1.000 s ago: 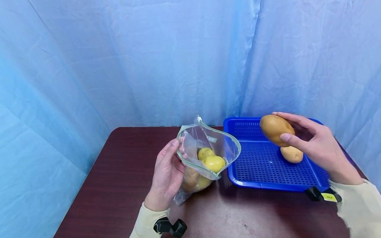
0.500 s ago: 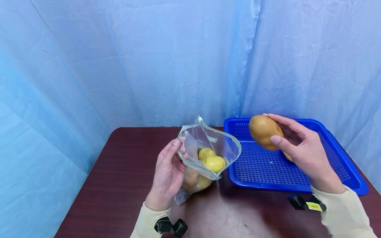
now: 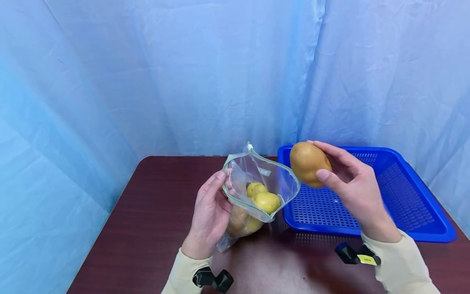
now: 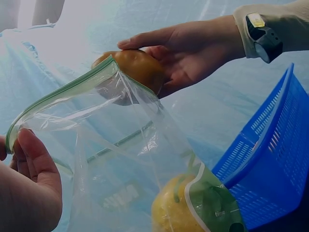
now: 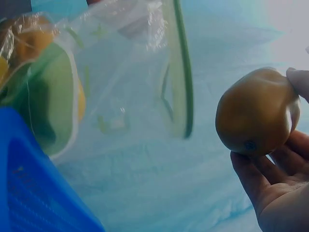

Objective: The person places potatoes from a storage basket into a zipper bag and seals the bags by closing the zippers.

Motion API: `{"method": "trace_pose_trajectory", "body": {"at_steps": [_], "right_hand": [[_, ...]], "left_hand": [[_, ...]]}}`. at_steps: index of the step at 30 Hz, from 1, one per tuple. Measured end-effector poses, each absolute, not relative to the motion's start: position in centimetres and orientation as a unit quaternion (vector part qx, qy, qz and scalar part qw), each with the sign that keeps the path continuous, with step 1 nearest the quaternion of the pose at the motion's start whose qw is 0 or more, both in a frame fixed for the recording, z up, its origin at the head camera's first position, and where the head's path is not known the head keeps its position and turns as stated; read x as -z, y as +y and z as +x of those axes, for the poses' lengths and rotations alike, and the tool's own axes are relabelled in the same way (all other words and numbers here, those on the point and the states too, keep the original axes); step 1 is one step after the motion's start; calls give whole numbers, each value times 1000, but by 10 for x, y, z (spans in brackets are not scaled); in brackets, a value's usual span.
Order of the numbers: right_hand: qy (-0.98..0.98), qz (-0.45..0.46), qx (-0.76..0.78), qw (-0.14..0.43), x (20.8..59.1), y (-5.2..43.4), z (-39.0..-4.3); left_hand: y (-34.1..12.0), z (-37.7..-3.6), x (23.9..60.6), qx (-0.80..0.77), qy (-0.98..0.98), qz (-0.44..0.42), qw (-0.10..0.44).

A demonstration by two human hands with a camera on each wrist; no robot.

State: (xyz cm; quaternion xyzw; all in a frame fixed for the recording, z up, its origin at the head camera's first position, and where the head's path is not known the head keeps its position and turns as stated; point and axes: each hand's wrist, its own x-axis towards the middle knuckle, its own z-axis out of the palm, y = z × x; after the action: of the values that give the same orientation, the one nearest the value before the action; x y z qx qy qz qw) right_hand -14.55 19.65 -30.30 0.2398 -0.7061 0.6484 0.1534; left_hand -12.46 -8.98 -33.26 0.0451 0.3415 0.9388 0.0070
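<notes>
My left hand (image 3: pixel 209 216) pinches the left rim of a clear zip bag (image 3: pixel 279 181) with a green seal, keeping its mouth spread wide. Inside the bag lie yellow potatoes (image 3: pixel 267 202), with a browner one lower down behind the film. My right hand (image 3: pixel 358 192) grips a large brown potato (image 3: pixel 308 163) between thumb and fingers, just right of the bag's mouth and above the basket's left side. In the right wrist view this potato (image 5: pixel 256 113) shows a small dark spot at one end, apart from the green seal.
A blue perforated basket (image 3: pixel 415 196) stands on the dark red table (image 3: pixel 165 196), right of the bag. Part of its floor is hidden by my right hand. A light blue curtain (image 3: pixel 220 81) hangs behind the table.
My right hand has carried the brown potato left across the basket towards the bag. The lighter potato in the basket has become hidden behind that hand. My left hand has barely moved.
</notes>
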Motion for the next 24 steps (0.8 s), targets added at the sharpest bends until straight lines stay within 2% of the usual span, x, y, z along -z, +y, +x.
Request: {"method": "trace_pose_trajectory", "body": {"at_steps": [7,17,24], "right_hand": [[-691,289,-650,131,308,172,-147],[-766,387,-460,228,316,144,-151],[-784,436,-380,226,320,139,-157]], "left_hand": [[-91,-125,334,-940,338,45,7],[-91,-124,336,-940,337,40,6],[-91,-125,334,-942,334,40,5]]}}
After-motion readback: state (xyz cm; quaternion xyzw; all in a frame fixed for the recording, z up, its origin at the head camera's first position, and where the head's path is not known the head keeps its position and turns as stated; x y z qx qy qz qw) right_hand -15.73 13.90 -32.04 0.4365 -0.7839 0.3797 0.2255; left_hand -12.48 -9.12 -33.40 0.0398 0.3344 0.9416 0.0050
